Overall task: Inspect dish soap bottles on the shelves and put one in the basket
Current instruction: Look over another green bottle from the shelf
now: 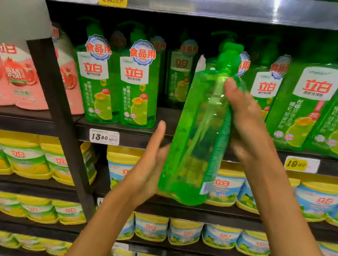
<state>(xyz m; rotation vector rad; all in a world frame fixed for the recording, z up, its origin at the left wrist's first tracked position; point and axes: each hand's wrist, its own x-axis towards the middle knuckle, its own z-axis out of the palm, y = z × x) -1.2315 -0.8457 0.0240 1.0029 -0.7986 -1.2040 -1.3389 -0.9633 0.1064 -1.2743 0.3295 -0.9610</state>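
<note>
A clear green dish soap bottle [198, 132] with a pump top stands nearly upright in front of the shelves, its back turned toward me. My right hand [245, 120] grips its upper right side, thumb near the shoulder. My left hand [148, 164] lies flat against the lower left side, fingers pointing up, steadying the bottle. More green bottles of the same brand [137, 86] stand in a row on the middle shelf behind. No basket is in view.
Large green twin packs [323, 109] fill the shelf's right end and pink refill pouches [15, 77] the left bay. Yellow-lidded tubs [319, 202] line the lower shelves. A dark slanted upright post [59, 109] divides the bays. Price tags [104, 137] hang on the shelf edges.
</note>
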